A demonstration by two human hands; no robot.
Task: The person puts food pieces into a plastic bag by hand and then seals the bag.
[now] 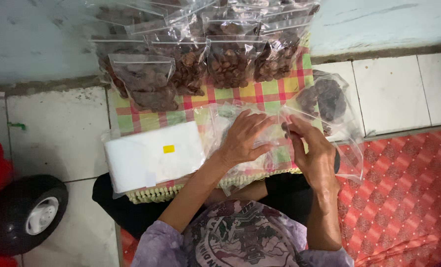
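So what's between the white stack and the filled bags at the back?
In the head view, only bare checked cloth lies between the white stack and the filled bags; nothing sits there.

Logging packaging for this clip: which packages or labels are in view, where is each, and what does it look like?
Filled clear bags: rows at the cloth's far edge, holding brown pieces.
White packet stack: near left, flat, rectangular.
Yellow label: small square on that stack.
Clear bag: right, dark contents, by the right hand.
Empty clear bags: under the left hand.
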